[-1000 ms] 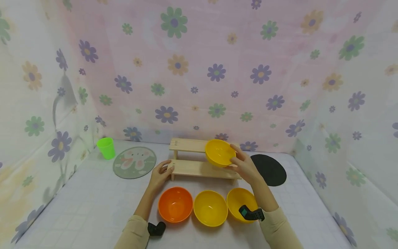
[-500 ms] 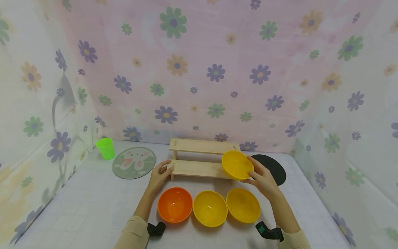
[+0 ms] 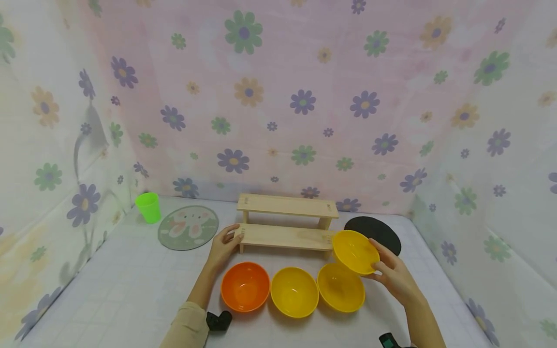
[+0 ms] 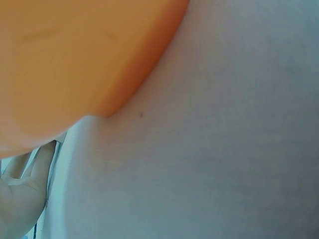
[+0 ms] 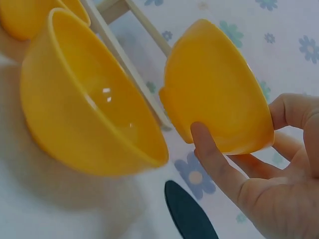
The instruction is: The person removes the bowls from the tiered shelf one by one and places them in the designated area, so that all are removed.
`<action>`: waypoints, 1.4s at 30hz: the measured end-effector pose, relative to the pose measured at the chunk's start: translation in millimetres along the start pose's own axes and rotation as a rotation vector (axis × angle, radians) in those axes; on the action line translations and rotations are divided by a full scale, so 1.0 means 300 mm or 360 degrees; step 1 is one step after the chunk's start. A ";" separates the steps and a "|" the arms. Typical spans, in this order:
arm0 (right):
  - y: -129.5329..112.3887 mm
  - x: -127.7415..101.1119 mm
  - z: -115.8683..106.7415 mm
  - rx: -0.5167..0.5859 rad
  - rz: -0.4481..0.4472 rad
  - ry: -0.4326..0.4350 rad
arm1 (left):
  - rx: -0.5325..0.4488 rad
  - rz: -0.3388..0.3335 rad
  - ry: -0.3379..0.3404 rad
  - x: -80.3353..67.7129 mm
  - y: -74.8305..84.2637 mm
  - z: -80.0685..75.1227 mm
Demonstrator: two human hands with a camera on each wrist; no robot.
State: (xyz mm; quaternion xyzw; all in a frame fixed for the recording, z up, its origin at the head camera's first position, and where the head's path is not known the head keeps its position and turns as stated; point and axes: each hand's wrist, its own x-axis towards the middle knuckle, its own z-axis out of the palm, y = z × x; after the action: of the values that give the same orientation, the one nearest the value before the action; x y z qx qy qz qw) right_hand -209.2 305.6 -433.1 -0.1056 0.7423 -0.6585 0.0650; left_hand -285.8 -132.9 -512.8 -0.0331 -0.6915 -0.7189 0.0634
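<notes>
Yellow bowl (image 3: 355, 251) carried by right hand (image 3: 393, 278) off upper shelf, down and right, above rightmost bowl (image 3: 341, 287)

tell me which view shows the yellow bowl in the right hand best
The right wrist view: the held yellow bowl fills the frame, the right hand gripping its underside. The head view shows it small, above the table. The left wrist view shows none of it.

Light is soft, even and fairly bright, diffused through the pale floral fabric walls (image 3: 278, 96). Shadows are faint: weak smudges under the bowls on the table (image 3: 109, 299) and a grey cast on the left wall. The head view bends towards its edges. The left wrist view is heavily blurred, the orange bowl (image 4: 75, 59) out of focus. The right wrist view shows small glare spots inside the near yellow bowl (image 5: 84, 104).
</notes>
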 end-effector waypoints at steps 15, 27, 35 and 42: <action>0.092 -0.109 -0.115 0.0089 0.0056 0.0173 | -0.0036 -0.0017 0.0014 -0.003 0.000 -0.005; 0.167 -0.169 -0.163 0.0103 0.0081 0.0225 | -0.0110 -0.0052 -0.0034 -0.010 0.042 0.003; 0.191 -0.179 -0.166 0.0035 0.0262 0.0290 | -0.0077 -0.0041 -0.0012 0.004 0.006 -0.001; 0.203 -0.189 -0.168 0.0041 0.0243 0.0261 | -0.0104 -0.0037 -0.0028 0.001 0.003 -0.002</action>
State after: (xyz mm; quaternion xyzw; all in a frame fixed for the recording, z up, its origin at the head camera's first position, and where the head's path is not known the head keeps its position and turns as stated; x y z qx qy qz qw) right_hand -170.4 374.8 -489.6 0.0063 0.7425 -0.6675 0.0554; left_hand -286.0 -133.6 -511.9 -0.0333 -0.6684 -0.7415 0.0478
